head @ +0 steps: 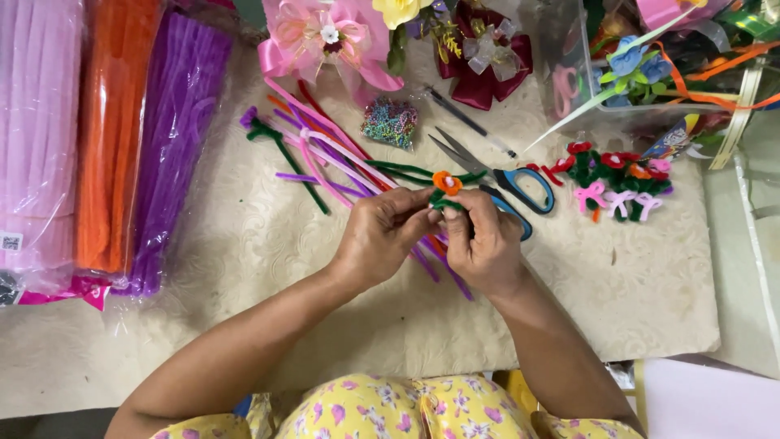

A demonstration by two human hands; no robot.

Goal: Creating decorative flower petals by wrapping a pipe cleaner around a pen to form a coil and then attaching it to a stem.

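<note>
My left hand (380,234) and my right hand (483,242) meet over the middle of the cream mat (260,244). Together they pinch a small pipe-cleaner flower (446,184) with an orange head and a green stem, the head poking up above my fingertips. The stem is partly hidden by my fingers. Loose pipe cleaners (333,154) in pink, purple, green and orange lie fanned out just behind and under my hands.
Blue-handled scissors (520,185) lie right of the flower. Several finished small flowers (619,177) sit further right. Bagged pipe cleaners in pink (36,138), orange (110,138) and purple (175,138) lie at left. Ribbon bows (325,36), a bead bundle (390,122) and a clear box (569,81) line the back.
</note>
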